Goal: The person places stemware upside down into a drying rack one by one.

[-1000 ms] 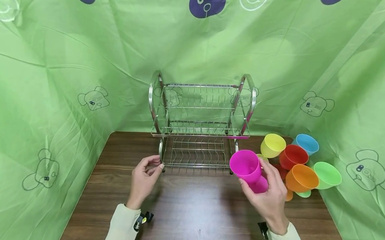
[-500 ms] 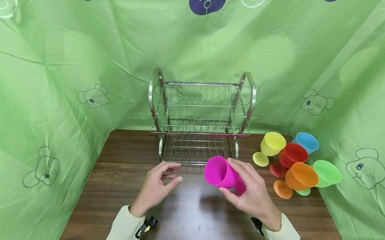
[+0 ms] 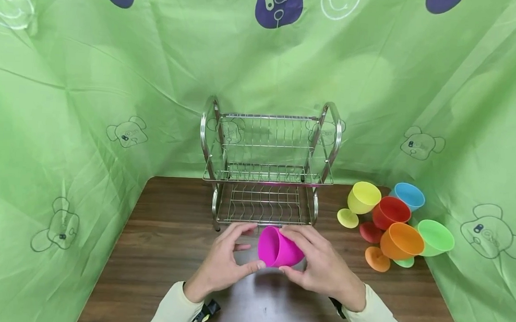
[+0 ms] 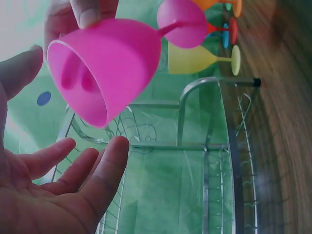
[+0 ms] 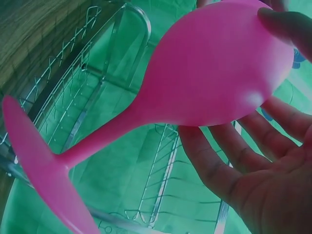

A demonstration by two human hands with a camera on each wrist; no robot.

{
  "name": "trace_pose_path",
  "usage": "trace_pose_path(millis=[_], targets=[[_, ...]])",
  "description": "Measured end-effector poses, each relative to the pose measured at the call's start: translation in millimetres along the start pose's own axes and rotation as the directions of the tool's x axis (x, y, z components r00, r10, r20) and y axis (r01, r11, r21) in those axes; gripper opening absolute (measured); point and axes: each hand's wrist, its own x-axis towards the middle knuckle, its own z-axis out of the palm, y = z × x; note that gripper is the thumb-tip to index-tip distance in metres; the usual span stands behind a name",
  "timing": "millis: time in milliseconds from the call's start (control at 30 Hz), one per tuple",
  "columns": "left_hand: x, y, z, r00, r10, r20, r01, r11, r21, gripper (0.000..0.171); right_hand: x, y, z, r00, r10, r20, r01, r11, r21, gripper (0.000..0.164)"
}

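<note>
cloth [image 3: 262, 65], green and wrinkled, hangs on the left, right and far sides of our wooden table [image 3: 128, 270], where the wire rack [image 3: 267, 182] stands at the far middle. to its right we have five goblets bunched close: yellow [image 3: 363, 199], blue [image 3: 408, 195], red [image 3: 391, 214], orange [image 3: 402, 242] and light green [image 3: 436, 238]. our right hand [image 3: 324, 267] grips the bowl between thumb and fingers; our left hand [image 3: 225, 263] is spread at the other end, thumb and fingers well parted, holding nothing, and the left wrist view shows a gap. between them the pink goblet [image 3: 290, 251] lies tilted in the air just near of the rack, its mouth [image 3: 268, 247] facing left. we judge this a shared hold or hand-over, so we should keep the right grip firm yet light until the left fingers settle round the bowl, thumb opposite them. we would leave the foot [image 5: 44, 170] and the slim stem [image 5: 100, 136] free, as a twist there could easily swing the bowl.
</note>
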Motion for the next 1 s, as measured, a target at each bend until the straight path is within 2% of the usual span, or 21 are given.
trace_pose_path(millis=[133, 333, 633, 1000], targets=[[-0.7, 1.3, 4.5, 1.000, -0.006, 0.029, 0.006, 1.000, -0.013, 0.083, 1, -3, 4, 1.000, -0.019, 0.009, 0.019, 1.000, 0.002, 0.081], [1.1, 3.0, 7.9, 0.999, 0.017, 0.033, -0.017, 1.000, 0.003, 0.079, 4, -6, 8, 0.998, -0.070, 0.003, 0.070, 0.997, -0.013, 0.079], [-3.6, 4.6, 11.8, 0.997, -0.051, 0.062, 0.052, 0.999, -0.006, 0.077, 2, -11, 12, 0.993, -0.120, -0.001, 0.120, 0.990, -0.069, 0.080], [-8.1, 5.1, 15.4, 0.994, -0.098, 0.051, 0.100, 0.994, -0.034, 0.071, -2, -13, 15, 0.993, -0.119, 0.000, 0.119, 0.991, -0.069, 0.079]])
